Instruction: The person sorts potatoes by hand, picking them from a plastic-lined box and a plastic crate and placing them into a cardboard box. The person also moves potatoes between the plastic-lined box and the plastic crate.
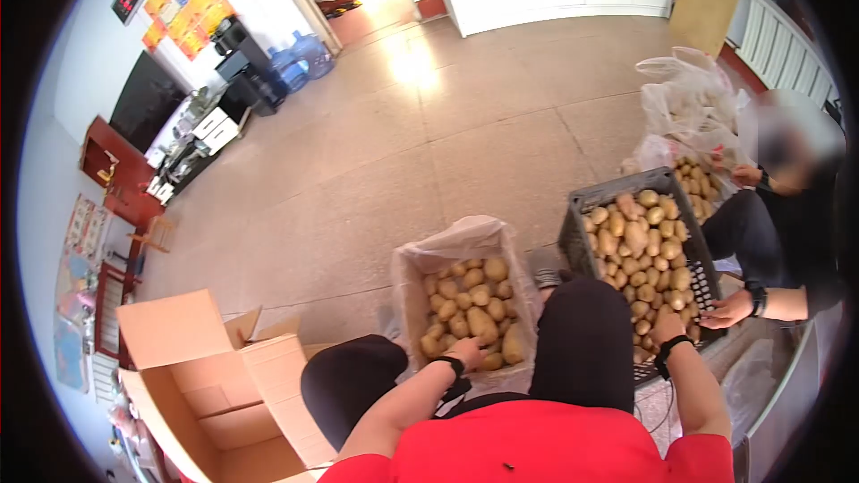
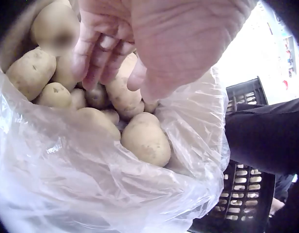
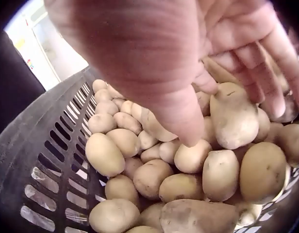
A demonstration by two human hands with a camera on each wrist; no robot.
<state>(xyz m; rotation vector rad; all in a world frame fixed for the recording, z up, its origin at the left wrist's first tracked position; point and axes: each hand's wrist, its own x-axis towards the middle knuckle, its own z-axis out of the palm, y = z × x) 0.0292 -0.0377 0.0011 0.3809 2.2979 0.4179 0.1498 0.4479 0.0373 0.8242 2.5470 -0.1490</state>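
My left hand point(image 1: 465, 354) is over the near part of a box lined with clear plastic point(image 1: 413, 277), full of potatoes point(image 1: 483, 326). In the left wrist view its relaxed fingers point(image 2: 93, 58) reach down among the potatoes, and none is gripped. My right hand point(image 1: 667, 326) reaches into a black slatted crate point(image 1: 573, 215) heaped with potatoes point(image 1: 635, 237). The right wrist view shows its fingers and thumb spread apart, fingertips at the potatoes. One larger potato point(image 3: 233, 116) lies between thumb and fingers without being grasped.
Another person's hand point(image 1: 729, 309) is at the crate's right side. Beyond the crate are more potatoes point(image 1: 693, 181) and plastic bags point(image 1: 684, 107). An open cardboard box point(image 1: 179, 331) stands at my left. Tiled floor point(image 1: 358, 170) stretches ahead.
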